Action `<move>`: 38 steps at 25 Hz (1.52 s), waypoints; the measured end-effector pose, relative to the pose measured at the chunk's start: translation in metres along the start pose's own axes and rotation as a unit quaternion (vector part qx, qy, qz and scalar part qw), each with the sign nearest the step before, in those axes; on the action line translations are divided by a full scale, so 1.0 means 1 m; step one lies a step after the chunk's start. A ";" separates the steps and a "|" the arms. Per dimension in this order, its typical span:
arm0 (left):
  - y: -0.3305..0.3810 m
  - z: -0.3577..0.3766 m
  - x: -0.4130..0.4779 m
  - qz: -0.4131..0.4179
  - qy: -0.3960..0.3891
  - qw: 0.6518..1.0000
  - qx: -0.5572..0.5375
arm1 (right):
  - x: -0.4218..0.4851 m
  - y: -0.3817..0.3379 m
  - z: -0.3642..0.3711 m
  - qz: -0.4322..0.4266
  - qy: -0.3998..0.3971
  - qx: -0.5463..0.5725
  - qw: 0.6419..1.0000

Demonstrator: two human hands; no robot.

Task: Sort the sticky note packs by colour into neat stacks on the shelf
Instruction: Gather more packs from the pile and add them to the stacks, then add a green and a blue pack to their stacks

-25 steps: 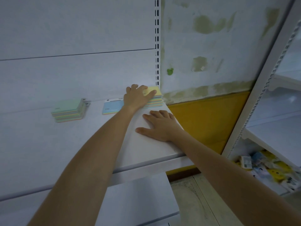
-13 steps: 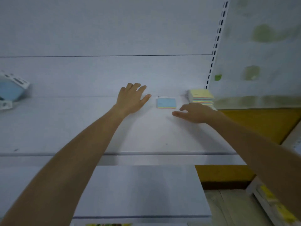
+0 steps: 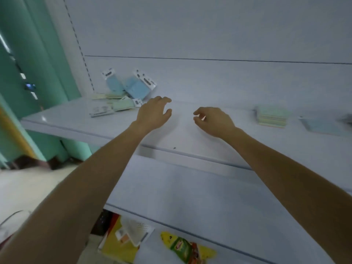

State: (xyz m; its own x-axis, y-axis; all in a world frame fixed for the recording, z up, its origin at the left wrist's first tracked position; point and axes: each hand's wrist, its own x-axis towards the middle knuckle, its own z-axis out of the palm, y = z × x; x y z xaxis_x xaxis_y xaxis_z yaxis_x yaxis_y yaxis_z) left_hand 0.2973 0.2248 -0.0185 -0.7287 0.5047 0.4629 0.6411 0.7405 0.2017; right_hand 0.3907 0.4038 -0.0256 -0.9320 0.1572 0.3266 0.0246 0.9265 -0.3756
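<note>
Head view: both bare hands hover over the middle of the white metal shelf (image 3: 190, 138) and hold nothing. The left hand (image 3: 154, 114) has its fingers loosely spread and slightly bent, just beside a loose pile of sticky note packs (image 3: 114, 103) at the shelf's left end. The right hand (image 3: 215, 121) has relaxed, lightly curled fingers with the thumb set apart beneath them, and it is empty too.

In the loose pile, pale green and cream packs lie flat at mixed angles. Two light blue sticky note packs with white hang tabs (image 3: 136, 87) lean tilted against the shelf's white back panel (image 3: 209, 35).

Well apart to the right, a neat stack of pastel sticky note packs with a green top (image 3: 271, 116) sits squared up. Beyond it a flat pale blue pack (image 3: 322, 124) lies alone near the frame edge, blurred.

On a lower shelf, a yellow and green printed packet (image 3: 182, 246) lies beside a white packet (image 3: 137, 231).
</note>
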 end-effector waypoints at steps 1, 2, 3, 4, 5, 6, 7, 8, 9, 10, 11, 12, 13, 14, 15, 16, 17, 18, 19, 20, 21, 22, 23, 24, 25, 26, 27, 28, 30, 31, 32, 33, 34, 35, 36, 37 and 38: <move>-0.022 -0.006 -0.004 -0.017 0.004 1.000 0.001 | 0.014 -0.014 0.014 -0.010 -0.016 0.007 1.000; -0.042 -0.010 -0.007 -0.034 0.010 0.999 0.006 | 0.027 -0.026 0.026 -0.018 -0.028 0.017 0.999; -0.068 -0.015 -0.010 -0.055 0.016 0.998 0.013 | 0.044 -0.042 0.040 -0.027 -0.038 0.031 0.998; -0.092 -0.019 -0.011 -0.076 0.021 0.997 0.018 | 0.061 -0.056 0.053 -0.035 -0.045 0.043 0.997; -0.116 -0.021 -0.012 -0.097 0.022 0.995 0.022 | 0.077 -0.069 0.066 -0.043 -0.051 0.051 0.996; -0.139 -0.022 -0.012 -0.118 0.018 0.993 0.025 | 0.094 -0.081 0.079 -0.055 -0.057 0.054 0.995; -0.162 -0.023 -0.010 -0.136 0.013 0.990 0.028 | 0.111 -0.093 0.092 -0.070 -0.062 0.054 0.994; -0.184 -0.024 -0.008 -0.151 0.011 0.988 0.031 | 0.129 -0.103 0.104 -0.086 -0.065 0.053 0.993; -0.204 -0.024 -0.005 -0.166 0.012 0.986 0.029 | 0.148 -0.113 0.115 -0.105 -0.069 0.050 0.991; -0.220 -0.025 -0.003 -0.175 0.012 0.984 0.024 | 0.164 -0.122 0.123 -0.119 -0.073 0.046 0.989; -0.234 -0.025 -0.001 -0.177 0.007 0.984 0.020 | 0.179 -0.128 0.130 -0.124 -0.077 0.040 0.988; -0.248 -0.025 0.003 -0.177 -0.002 0.984 0.018 | 0.195 -0.135 0.140 -0.119 -0.080 0.031 0.989; -0.261 -0.025 0.008 -0.173 -0.009 0.985 0.016 | 0.208 -0.140 0.149 -0.109 -0.082 0.010 0.991; -0.272 -0.023 0.013 -0.169 -0.013 0.985 0.010 | 0.218 -0.145 0.159 -0.096 -0.087 -0.021 0.991; -0.280 -0.022 0.019 -0.166 -0.020 0.986 -0.001 | 0.226 -0.149 0.168 -0.085 -0.096 -0.055 0.990; -0.287 -0.020 0.024 -0.160 -0.030 0.987 -0.015 | 0.231 -0.151 0.176 -0.078 -0.108 -0.083 0.988; -0.291 -0.018 0.031 -0.149 -0.041 0.988 -0.028 | 0.235 -0.152 0.182 -0.075 -0.121 -0.099 0.985; -0.293 -0.015 0.039 -0.136 -0.050 0.989 -0.038 | 0.239 -0.152 0.184 -0.074 -0.136 -0.105 0.982; -0.293 -0.013 0.046 -0.123 -0.056 0.990 -0.047 | 0.241 -0.152 0.184 -0.076 -0.153 -0.101 0.980; -0.295 -0.012 0.055 -0.113 -0.062 0.990 -0.059 | 0.246 -0.151 0.183 -0.080 -0.172 -0.089 0.978; -0.295 -0.009 0.064 -0.104 -0.072 0.989 -0.076 | 0.249 -0.148 0.181 -0.086 -0.193 -0.069 0.975; -0.295 -0.007 0.073 -0.101 -0.092 0.986 -0.095 | 0.250 -0.146 0.179 -0.094 -0.210 -0.030 0.973; -0.292 -0.004 0.082 -0.104 -0.123 0.981 -0.111 | 0.249 -0.145 0.177 -0.099 -0.215 0.027 0.971; -0.289 -0.001 0.089 -0.109 -0.160 0.975 -0.113 | 0.247 -0.142 0.176 -0.091 -0.196 0.085 0.973; -0.286 0.001 0.097 -0.110 -0.191 0.970 -0.100 | 0.246 -0.138 0.174 -0.072 -0.143 0.127 0.979; -0.283 0.004 0.103 -0.108 -0.209 0.968 -0.084 | 0.247 -0.133 0.173 -0.036 -0.069 0.145 0.986; -0.281 0.006 0.108 -0.106 -0.216 0.967 -0.080 | 0.250 -0.127 0.171 0.017 0.000 0.149 0.989; -0.280 0.007 0.111 -0.107 -0.218 0.966 -0.092 | 0.253 -0.120 0.171 0.083 0.044 0.155 0.984; -0.281 0.008 0.116 -0.114 -0.222 0.958 -0.143 | 0.259 -0.112 0.170 0.194 0.048 0.206 0.958; -0.282 0.007 0.117 -0.117 -0.222 0.953 -0.170 | 0.263 -0.110 0.172 0.222 0.035 0.239 0.945; -0.283 0.007 0.117 -0.116 -0.221 0.948 -0.196 | 0.266 -0.109 0.174 0.234 0.031 0.266 0.935; -0.283 0.007 0.117 -0.113 -0.218 0.944 -0.220 | 0.269 -0.110 0.177 0.236 0.038 0.290 0.927; -0.285 0.006 0.117 -0.107 -0.215 0.940 -0.240 | 0.272 -0.113 0.180 0.238 0.052 0.310 0.919; -0.286 0.005 0.117 -0.100 -0.214 0.938 -0.255 | 0.274 -0.115 0.183 0.241 0.067 0.326 0.912; -0.287 0.003 0.117 -0.097 -0.215 0.935 -0.266 | 0.276 -0.116 0.185 0.246 0.082 0.337 0.905; -0.289 0.002 0.117 -0.096 -0.219 0.930 -0.280 | 0.277 -0.117 0.188 0.248 0.097 0.342 0.901; -0.291 0.001 0.118 -0.099 -0.225 0.922 -0.299 | 0.277 -0.118 0.189 0.246 0.109 0.343 0.900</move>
State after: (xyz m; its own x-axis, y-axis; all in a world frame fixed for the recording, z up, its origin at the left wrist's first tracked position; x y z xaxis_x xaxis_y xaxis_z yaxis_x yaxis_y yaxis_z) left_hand 0.0250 0.0694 -0.0231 -0.7864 0.6176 -0.0117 0.4042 0.5287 0.7464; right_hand 0.0615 0.2737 -0.0550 -0.7740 0.6237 0.1091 0.1164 0.3094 -0.9438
